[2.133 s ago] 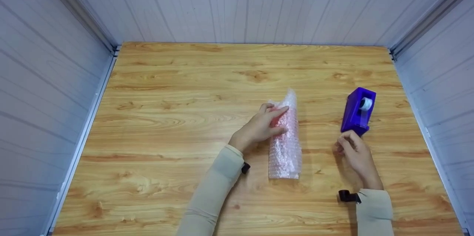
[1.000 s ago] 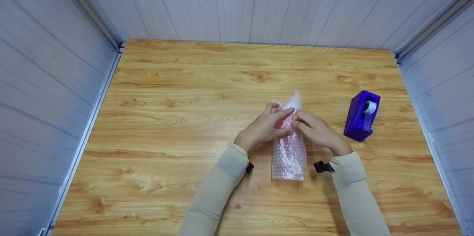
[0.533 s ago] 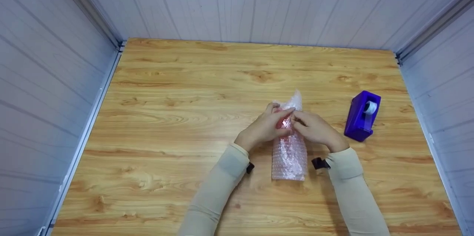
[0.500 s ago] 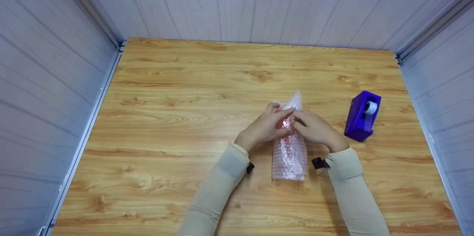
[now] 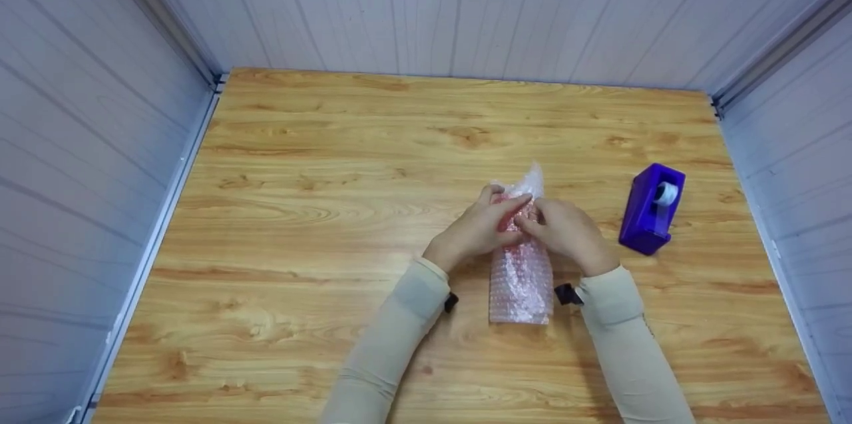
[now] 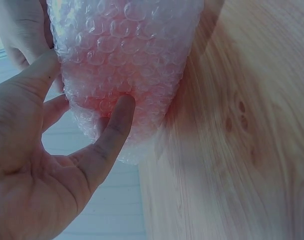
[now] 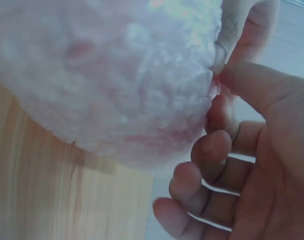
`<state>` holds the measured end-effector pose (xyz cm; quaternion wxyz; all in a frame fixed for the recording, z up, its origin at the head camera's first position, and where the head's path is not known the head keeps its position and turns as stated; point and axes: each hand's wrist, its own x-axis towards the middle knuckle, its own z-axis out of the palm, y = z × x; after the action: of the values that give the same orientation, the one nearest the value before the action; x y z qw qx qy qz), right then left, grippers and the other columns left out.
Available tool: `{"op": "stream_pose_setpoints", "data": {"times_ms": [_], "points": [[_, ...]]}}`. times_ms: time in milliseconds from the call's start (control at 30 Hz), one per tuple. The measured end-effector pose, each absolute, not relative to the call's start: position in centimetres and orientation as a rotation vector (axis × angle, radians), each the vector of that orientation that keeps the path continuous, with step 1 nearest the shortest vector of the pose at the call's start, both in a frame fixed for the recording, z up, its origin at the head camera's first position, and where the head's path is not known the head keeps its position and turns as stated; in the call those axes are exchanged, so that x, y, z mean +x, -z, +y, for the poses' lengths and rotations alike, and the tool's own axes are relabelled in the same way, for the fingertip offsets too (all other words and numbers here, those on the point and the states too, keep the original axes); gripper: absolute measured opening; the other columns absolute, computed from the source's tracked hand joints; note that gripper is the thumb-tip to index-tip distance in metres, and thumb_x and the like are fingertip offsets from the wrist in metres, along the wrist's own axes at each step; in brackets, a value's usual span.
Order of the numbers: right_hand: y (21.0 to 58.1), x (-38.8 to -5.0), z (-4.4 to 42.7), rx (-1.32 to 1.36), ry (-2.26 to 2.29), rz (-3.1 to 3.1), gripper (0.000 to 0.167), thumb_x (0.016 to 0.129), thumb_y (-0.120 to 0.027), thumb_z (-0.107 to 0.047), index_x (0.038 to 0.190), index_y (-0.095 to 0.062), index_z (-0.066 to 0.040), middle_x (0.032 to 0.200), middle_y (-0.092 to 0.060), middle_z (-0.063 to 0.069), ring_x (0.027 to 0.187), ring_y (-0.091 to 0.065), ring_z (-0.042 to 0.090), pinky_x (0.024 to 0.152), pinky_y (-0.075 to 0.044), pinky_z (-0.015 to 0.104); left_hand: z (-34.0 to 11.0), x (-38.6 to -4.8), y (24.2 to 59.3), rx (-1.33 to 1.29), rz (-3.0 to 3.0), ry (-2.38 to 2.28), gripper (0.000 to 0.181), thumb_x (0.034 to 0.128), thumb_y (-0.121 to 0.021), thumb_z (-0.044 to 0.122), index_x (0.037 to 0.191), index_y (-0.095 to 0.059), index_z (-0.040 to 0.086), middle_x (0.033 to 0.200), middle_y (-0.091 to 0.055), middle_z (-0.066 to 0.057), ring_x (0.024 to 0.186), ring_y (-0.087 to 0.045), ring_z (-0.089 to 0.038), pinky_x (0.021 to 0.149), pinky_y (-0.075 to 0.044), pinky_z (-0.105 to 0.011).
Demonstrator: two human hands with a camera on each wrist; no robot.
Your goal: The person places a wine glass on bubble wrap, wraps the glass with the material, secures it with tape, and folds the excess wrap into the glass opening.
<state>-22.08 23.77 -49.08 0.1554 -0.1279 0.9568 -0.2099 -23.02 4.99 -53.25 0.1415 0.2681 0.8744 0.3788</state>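
Note:
A bundle of bubble wrap (image 5: 520,284) lies lengthwise on the table, with something reddish showing through its far part. My left hand (image 5: 476,227) grips this bundle from the left, thumb and fingers spread around it, as the bubble wrap (image 6: 122,55) in the left wrist view also shows. From the right, my right hand (image 5: 566,231) pinches at the top of the wrap between thumb and index finger. The other fingers of the right hand (image 7: 276,135) are curled beside the bundle. Whether a strip of tape sits under the right fingertips cannot be made out.
A purple tape dispenser (image 5: 642,217) with a white tape roll (image 5: 665,194) stands to the right of the right hand. The wood-grain table (image 5: 319,164) is bordered by pale panel walls (image 5: 426,11) at the back and both sides.
My right hand came from beside the tape dispenser to the bundle, and over the last half second its thumb slid slightly left on the wrap. The left hand keeps its grip.

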Motion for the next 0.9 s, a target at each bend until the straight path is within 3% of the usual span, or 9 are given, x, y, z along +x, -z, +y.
{"op": "stream_pose_setpoints", "data": {"times_ms": [233,400,567,900], "points": [[49.6,-21.7,24.5,-0.199,0.574,2.8,0.054,0.091,-0.062,-0.062,0.082,-0.057,-0.009,0.065,-0.05,0.002,0.055,-0.046,0.018,0.049,-0.035,0.033,4.8,-23.0,53.2,0.769,2.507,-1.126,0.072,0.0917,-0.075,0.032,0.155,-0.041,0.024,0.151,-0.028,-0.021,0.131,-0.046,-0.028,0.107,-0.04,-0.033],[51.3,-22.1,25.7,-0.105,0.666,2.737,0.069,0.083,-0.058,-0.077,0.092,-0.054,-0.009,0.075,-0.052,0.004,0.064,-0.049,0.021,0.055,-0.038,0.034,4.6,-22.9,53.4,0.765,2.5,-1.145,0.073,0.0917,-0.074,0.035,0.155,-0.04,0.026,0.152,-0.027,-0.02,0.131,-0.046,-0.027,0.108,-0.039,-0.032],[53.6,-22.7,26.4,-0.078,0.853,2.595,0.066,0.087,-0.056,-0.074,0.091,-0.047,-0.009,0.08,-0.046,0.004,0.073,-0.046,0.022,0.062,-0.037,0.034,4.5,-22.8,53.6,0.745,2.488,-1.156,0.073,0.0915,-0.074,0.036,0.155,-0.039,0.029,0.152,-0.027,-0.019,0.129,-0.047,-0.028,0.107,-0.039,-0.032],[54.4,-22.3,26.5,-0.07,0.961,2.576,0.06,0.092,-0.056,-0.067,0.092,-0.043,-0.009,0.08,-0.044,0.004,0.073,-0.045,0.021,0.063,-0.036,0.033,4.4,-22.8,54.1,0.752,2.478,-1.204,0.072,0.0915,-0.074,0.038,0.155,-0.04,0.031,0.154,-0.026,-0.018,0.132,-0.045,-0.028,0.109,-0.038,-0.035]]}}
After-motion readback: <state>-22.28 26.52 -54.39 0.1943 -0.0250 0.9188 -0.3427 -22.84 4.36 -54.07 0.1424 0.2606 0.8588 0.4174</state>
